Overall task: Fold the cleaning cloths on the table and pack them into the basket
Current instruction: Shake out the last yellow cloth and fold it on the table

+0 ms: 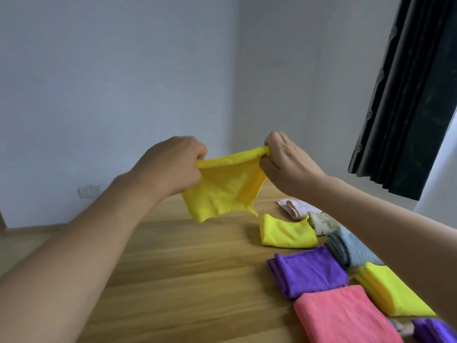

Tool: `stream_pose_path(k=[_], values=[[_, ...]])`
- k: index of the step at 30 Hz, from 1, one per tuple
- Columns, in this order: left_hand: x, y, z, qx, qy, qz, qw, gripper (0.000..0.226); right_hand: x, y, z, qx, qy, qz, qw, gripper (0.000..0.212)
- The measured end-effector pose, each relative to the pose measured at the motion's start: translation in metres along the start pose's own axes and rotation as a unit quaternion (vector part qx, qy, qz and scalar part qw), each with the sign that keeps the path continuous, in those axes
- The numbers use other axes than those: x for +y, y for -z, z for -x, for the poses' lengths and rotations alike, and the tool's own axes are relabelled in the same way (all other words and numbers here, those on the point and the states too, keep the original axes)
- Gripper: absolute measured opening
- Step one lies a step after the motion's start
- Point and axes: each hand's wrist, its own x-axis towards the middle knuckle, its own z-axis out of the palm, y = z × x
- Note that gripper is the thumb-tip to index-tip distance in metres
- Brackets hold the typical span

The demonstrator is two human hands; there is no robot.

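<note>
I hold a yellow cloth (pixel 222 189) in the air above the wooden table (pixel 173 268). My left hand (pixel 170 164) pinches its upper left corner and my right hand (pixel 284 159) pinches its upper right corner, so the top edge is stretched between them and the rest hangs down. Folded cloths lie on the table at the right: a yellow one (pixel 286 231), a purple one (pixel 309 271), a pink one (pixel 343 318), a second yellow one (pixel 393 290), and a blue and grey one (pixel 351 248). No basket is in view.
More cloths lie further back at the right: a pale pink one (pixel 294 206) and a patterned one (pixel 324 221). Another purple cloth (pixel 435 330) sits at the bottom right corner. A dark curtain (pixel 408 95) hangs at the right. A wall socket (pixel 89 191) is at the left.
</note>
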Motion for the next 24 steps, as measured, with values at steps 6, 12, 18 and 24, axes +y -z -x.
stream_pose_path(k=[6, 12, 18, 24], values=[[0.008, -0.055, 0.069, -0.423, -0.004, 0.108, 0.9, 0.023, -0.009, -0.03, 0.064, -0.478, -0.105, 0.064, 0.87, 0.014], [0.006, -0.114, 0.116, -0.575, 0.089, 0.282, 0.763, 0.015, -0.026, -0.061, 0.092, -0.649, -0.066, 0.097, 0.751, 0.024], [-0.034, -0.15, 0.105, -0.387, 0.192, 0.203, 0.879, 0.021, -0.017, -0.101, 0.06, -0.518, -0.09, 0.027, 0.85, 0.015], [-0.048, -0.207, 0.122, -0.133, 0.255, 0.08, 0.954, 0.031, -0.009, -0.167, 0.043, -0.406, -0.086, 0.038, 0.909, 0.027]])
